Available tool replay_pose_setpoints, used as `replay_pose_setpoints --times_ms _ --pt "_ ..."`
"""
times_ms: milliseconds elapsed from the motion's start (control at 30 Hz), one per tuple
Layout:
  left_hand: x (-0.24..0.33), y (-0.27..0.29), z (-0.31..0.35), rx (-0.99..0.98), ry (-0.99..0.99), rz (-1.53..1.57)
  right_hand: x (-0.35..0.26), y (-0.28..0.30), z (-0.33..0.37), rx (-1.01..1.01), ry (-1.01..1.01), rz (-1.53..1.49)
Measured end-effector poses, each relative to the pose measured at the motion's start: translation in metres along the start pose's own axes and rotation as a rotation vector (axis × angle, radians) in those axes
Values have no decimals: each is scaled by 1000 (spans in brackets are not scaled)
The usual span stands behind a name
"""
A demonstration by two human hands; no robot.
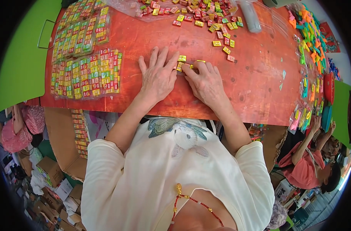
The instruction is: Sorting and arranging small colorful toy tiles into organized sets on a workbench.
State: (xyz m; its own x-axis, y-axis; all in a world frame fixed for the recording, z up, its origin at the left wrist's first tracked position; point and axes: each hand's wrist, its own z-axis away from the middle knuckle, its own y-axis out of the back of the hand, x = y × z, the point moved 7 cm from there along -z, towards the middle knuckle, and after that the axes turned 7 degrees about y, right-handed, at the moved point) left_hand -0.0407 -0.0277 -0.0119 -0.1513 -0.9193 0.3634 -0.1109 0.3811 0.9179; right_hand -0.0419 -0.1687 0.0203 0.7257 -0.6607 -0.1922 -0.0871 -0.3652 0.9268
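My left hand (159, 75) lies flat on the red tabletop with its fingers spread, its thumb side against a small group of little boxes (181, 58). These are tiny, coloured yellow, red and green. On the other side of the group, my right hand (205, 81) is curled, its thumb and fingers pressed on the small boxes. Its fingers partly cover a yellow box (191, 67). A dark strip or tray edge shows beneath them, but most of it is hidden by my hands.
Loose little boxes (198, 24) are heaped at the far side on clear plastic. Filled clear packs (87, 75) are stacked at left. A clear plastic roll (250, 17) lies at far right. Colourful plastic pieces (310, 34) cover the right end, near another person (304, 163). A cardboard box (63, 142) stands below the near edge.
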Motion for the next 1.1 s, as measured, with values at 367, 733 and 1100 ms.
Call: replay_pose_setpoints --times_ms 367,733,1100 --pt "7 -10 -1 -219 -3 -56 1 1 0 38 -4 1" --pt "10 -14 8 -279 -14 -105 1 1 8 29 11 4" --pt "29 14 9 -33 -270 128 57 29 47 289 -405 -532"
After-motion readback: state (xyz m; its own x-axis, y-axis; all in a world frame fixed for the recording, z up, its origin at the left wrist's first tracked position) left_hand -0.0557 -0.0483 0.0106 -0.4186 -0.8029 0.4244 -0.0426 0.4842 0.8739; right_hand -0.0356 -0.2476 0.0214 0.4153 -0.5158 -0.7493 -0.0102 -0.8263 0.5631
